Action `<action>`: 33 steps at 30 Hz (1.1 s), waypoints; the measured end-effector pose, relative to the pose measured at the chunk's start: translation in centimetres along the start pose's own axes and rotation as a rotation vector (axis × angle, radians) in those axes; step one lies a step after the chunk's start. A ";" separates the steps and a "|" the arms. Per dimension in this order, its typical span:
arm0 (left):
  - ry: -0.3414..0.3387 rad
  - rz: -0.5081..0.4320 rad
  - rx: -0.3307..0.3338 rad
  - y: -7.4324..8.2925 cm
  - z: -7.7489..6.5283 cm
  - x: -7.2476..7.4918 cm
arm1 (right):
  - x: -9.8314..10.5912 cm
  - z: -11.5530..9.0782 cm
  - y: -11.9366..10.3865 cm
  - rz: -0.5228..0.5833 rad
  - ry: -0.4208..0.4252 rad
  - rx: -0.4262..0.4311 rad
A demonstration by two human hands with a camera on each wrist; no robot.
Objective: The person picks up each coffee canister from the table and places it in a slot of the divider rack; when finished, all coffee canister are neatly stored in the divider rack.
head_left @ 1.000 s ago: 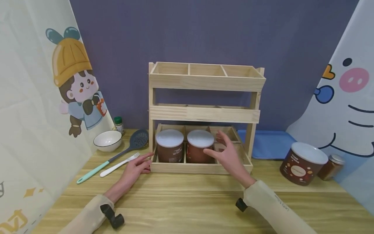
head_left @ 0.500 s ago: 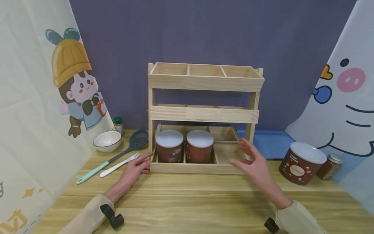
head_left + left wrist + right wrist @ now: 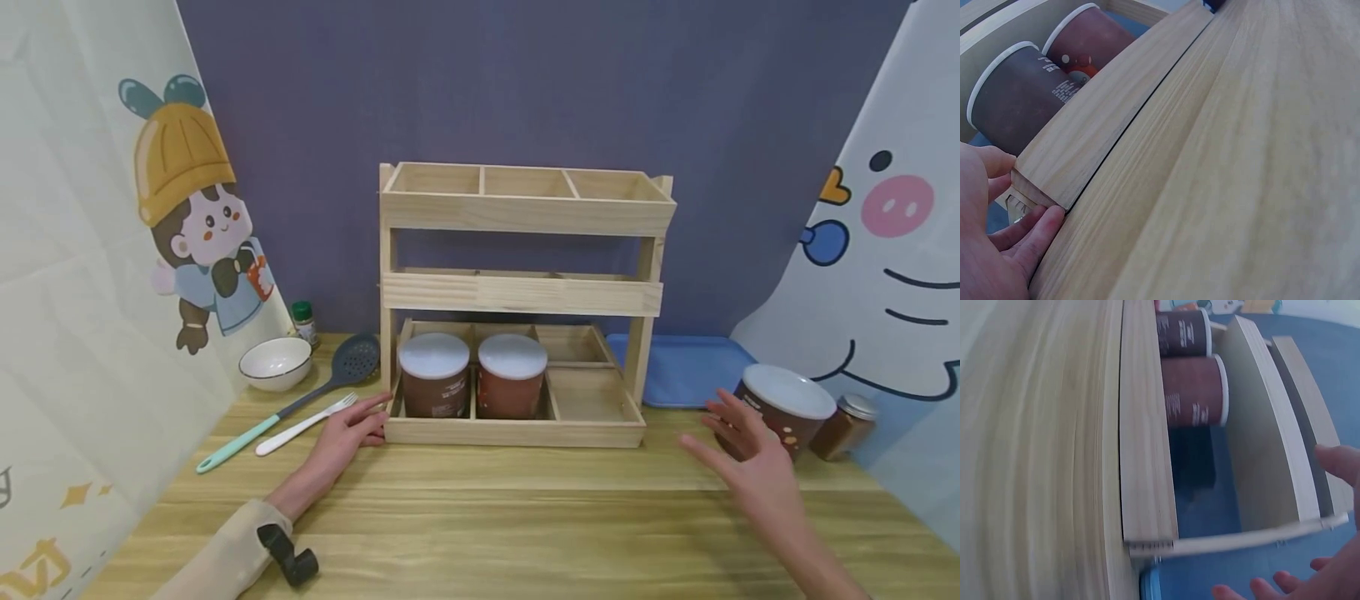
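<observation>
My left hand (image 3: 341, 437) touches the front left corner of the wooden rack (image 3: 517, 433) with its fingertips; in the left wrist view the fingers (image 3: 1038, 244) lie against the end of the front board. Two brown tubs with white lids, a left tub (image 3: 435, 375) and a right tub (image 3: 513, 377), stand side by side in the bottom tier. My right hand (image 3: 765, 475) holds nothing, thumb and fingers spread, close in front of a third brown tub (image 3: 787, 402) on the table and partly covering it. The right wrist view shows that hand's fingers (image 3: 1329, 575) spread apart.
A spice jar with a metal cap (image 3: 846, 427) stands beside the third tub, and a blue tray (image 3: 693, 371) lies behind. At left are a white bowl (image 3: 276, 363), a green-capped shaker (image 3: 303, 321), a slotted spoon (image 3: 356, 358) and a white fork (image 3: 303, 427).
My right hand has left the right tub in the rack and swung rightward, past the rack's end, to the third tub. My left hand has stayed at the rack's corner.
</observation>
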State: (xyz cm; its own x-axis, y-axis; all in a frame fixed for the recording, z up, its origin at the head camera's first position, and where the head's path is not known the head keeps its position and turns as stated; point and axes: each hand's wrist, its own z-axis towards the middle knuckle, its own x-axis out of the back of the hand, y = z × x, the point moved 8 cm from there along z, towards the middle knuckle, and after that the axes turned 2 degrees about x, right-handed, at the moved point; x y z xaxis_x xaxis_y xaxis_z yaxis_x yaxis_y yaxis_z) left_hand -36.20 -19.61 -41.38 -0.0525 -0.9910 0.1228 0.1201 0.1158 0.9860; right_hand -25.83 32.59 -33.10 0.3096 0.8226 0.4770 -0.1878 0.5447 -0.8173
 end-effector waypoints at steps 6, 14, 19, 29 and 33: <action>0.006 0.002 0.001 0.0 0.0 0.1 | 3.3 -0.5 3.0 0.012 0.062 -0.139; -0.002 0.000 -0.010 0.2 0.1 0.1 | 7.1 -0.4 6.1 -0.049 0.206 -0.290; 0.003 0.002 -0.006 0.1 0.1 0.2 | 8.4 0.9 7.1 -0.106 0.233 -0.317; 0.001 0.016 0.006 -0.4 0.2 0.1 | 8.9 3.5 8.7 -0.263 0.208 -0.294; -0.001 0.014 0.004 -0.4 0.3 0.0 | 9.1 4.5 8.8 -0.280 0.206 -0.256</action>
State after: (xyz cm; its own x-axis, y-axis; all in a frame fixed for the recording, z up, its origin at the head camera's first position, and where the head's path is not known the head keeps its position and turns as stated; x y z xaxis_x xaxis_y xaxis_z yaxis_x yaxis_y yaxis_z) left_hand -36.51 -19.66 -41.78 -0.0517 -0.9893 0.1364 0.1168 0.1297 0.9847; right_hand -28.86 45.56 -34.51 0.5002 0.5845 0.6389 0.1593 0.6631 -0.7314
